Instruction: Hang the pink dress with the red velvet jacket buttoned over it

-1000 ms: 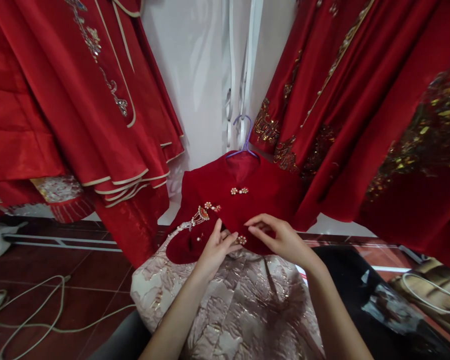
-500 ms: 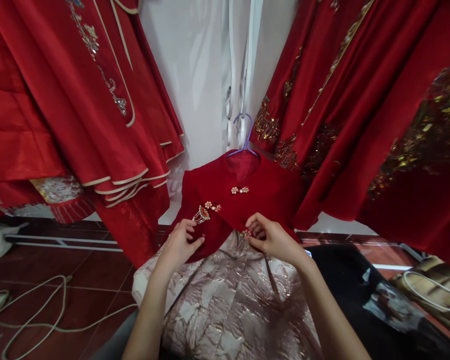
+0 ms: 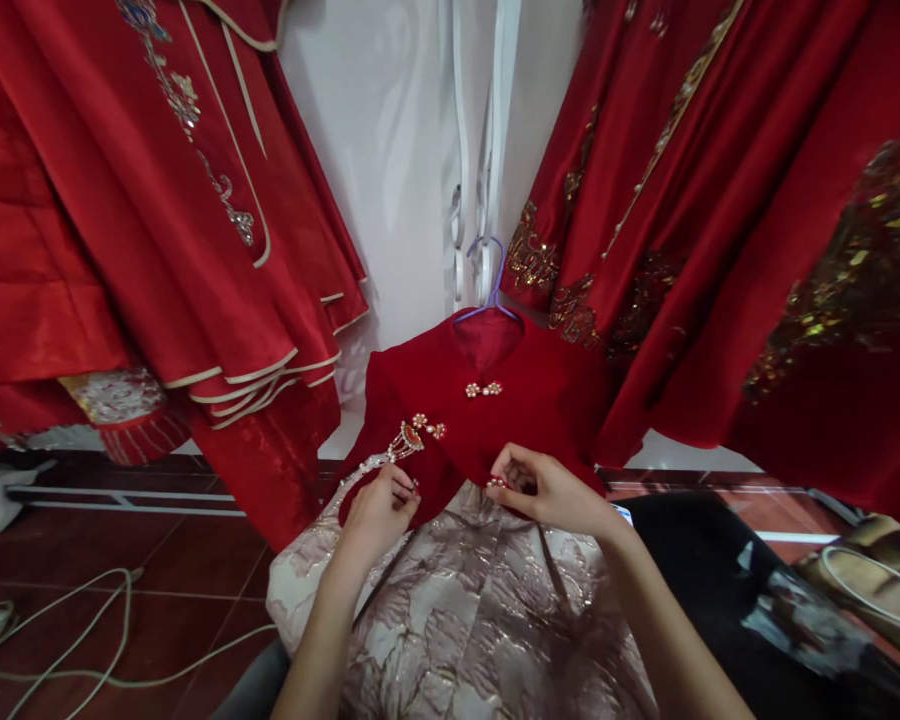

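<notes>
A small dark red velvet jacket (image 3: 532, 400) hangs on a purple hanger (image 3: 489, 285) over a pale pink brocade dress (image 3: 487, 610). It has a pearl clasp (image 3: 483, 389) at the chest and a gold tasselled brooch (image 3: 411, 437) to the left. My left hand (image 3: 379, 510) pinches the jacket's lower left front edge, below the brooch. My right hand (image 3: 544, 490) pinches the right front edge at a small beaded clasp (image 3: 496, 482). The two front edges are held slightly apart.
Red embroidered garments (image 3: 157, 200) hang at left, and more red satin garments with gold sequins (image 3: 720, 200) hang at right. A white wall (image 3: 405, 150) lies behind. Pale cables (image 3: 82, 620) trail over the dark red tiled floor. A black surface (image 3: 720, 580) lies at lower right.
My hands have parted: the left one slid left and down along the jacket's hem, and the right one stayed at the beaded clasp. The jacket's fronts have opened over the brocade.
</notes>
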`<state>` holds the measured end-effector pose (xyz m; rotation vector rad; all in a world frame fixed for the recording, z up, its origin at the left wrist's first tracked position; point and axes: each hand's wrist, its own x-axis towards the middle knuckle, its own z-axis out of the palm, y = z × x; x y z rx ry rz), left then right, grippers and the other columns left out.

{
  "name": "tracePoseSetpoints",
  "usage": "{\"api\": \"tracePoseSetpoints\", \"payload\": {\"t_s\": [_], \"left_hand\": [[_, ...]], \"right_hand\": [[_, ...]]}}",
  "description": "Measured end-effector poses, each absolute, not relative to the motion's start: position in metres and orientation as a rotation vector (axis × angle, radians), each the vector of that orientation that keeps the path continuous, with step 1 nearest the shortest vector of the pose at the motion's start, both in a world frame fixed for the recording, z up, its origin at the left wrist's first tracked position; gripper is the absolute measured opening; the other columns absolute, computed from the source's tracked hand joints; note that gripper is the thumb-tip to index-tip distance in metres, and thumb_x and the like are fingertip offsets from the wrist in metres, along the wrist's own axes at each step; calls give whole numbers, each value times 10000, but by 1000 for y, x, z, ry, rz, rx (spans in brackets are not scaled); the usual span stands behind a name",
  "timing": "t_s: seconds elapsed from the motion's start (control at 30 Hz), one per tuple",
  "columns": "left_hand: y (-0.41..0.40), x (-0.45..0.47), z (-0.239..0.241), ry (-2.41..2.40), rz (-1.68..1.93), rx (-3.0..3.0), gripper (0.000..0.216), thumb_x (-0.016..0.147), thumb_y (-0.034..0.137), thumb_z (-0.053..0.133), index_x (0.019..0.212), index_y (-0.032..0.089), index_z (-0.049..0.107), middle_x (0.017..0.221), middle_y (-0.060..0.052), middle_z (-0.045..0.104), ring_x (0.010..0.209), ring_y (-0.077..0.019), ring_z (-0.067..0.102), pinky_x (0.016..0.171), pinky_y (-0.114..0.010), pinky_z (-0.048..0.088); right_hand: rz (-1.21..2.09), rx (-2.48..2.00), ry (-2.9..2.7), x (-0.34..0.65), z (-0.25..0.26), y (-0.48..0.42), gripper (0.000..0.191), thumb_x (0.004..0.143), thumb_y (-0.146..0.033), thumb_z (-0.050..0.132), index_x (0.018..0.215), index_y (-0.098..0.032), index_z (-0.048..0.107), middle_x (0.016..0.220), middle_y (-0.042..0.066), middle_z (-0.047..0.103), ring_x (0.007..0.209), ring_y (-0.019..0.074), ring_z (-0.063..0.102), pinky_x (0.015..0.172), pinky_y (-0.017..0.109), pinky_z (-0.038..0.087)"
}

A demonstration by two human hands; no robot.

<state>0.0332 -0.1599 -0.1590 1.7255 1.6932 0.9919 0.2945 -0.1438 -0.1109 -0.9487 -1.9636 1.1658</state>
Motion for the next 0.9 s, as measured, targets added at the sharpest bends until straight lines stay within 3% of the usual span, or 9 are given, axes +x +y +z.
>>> {"api": "tracePoseSetpoints", "payload": {"t_s": [0.17,0.3,0.47,0.57,0.9], "left_hand": [[-156,41,-154,1485,992,1620,101,713,227,558,768,168,620,699,-37,665,651,-164,628,619,-261,469],[-150,49,-149,1429,1091,1516,60,650,214,616,660,156,623,628,-16,663,631,-167,615,601,-256,483],[-141,47,-153,1384,1308,1212,216,651,336,703,697,134,642,643,-27,675,654,-185,654,656,-311,554],[-139,45,-157,1311,1331,1078,321,650,404,728,769,115,659,678,-48,689,667,-188,677,703,-353,579],[-146,56,-156,1409,1276,1340,243,645,304,742,805,124,711,813,-98,744,758,-211,699,778,-339,553]], "right_hand": [[1354,-959,-1882,279,-107,-147,215,722,-366,711,789,-203,588,725,9,662,669,137,620,635,280,515],[1545,-841,-1735,233,-112,-144,235,681,-373,737,823,-208,647,778,16,715,700,156,667,721,331,556],[1120,-973,-1546,195,-149,-121,216,730,-377,685,819,-183,651,816,53,724,757,176,683,747,334,560],[1073,-993,-1550,198,-166,-112,224,743,-381,674,830,-175,656,814,65,729,757,185,688,752,339,559],[922,-1068,-1484,194,-180,-121,186,817,-365,605,896,-204,652,890,62,720,825,202,688,749,340,573]]}}
